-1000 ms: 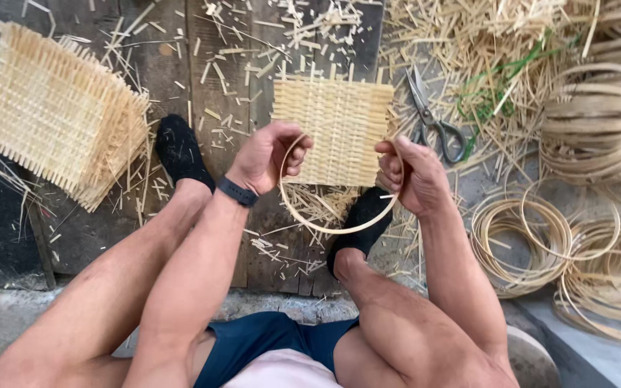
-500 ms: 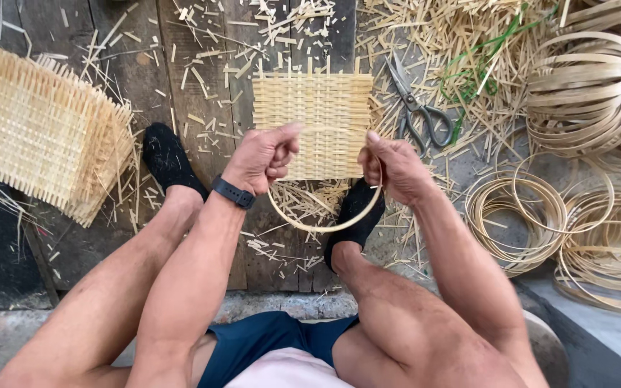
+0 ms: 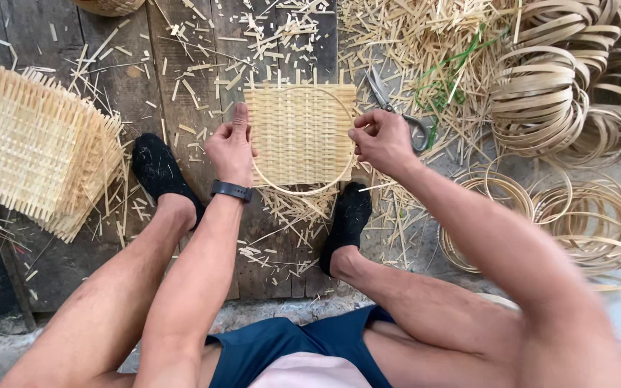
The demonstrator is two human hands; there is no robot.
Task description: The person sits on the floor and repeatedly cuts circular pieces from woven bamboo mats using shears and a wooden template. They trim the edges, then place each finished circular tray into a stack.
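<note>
While the mat (image 3: 300, 133) lies on the planks (image 3: 181, 72), both hands (image 3: 230, 147) (image 3: 381, 140) pinch the hoop (image 3: 303, 191) over it, fingers clamped.

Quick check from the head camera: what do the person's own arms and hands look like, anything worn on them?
Both arms are bare from the shoulder down, with no sleeves in view. The left hand is ungloved, and a black band with a flat dark face, like a watch or fitness tracker, sits at its wrist. The right hand is also ungloved, with nothing on its wrist. No rings or markings show.
</note>
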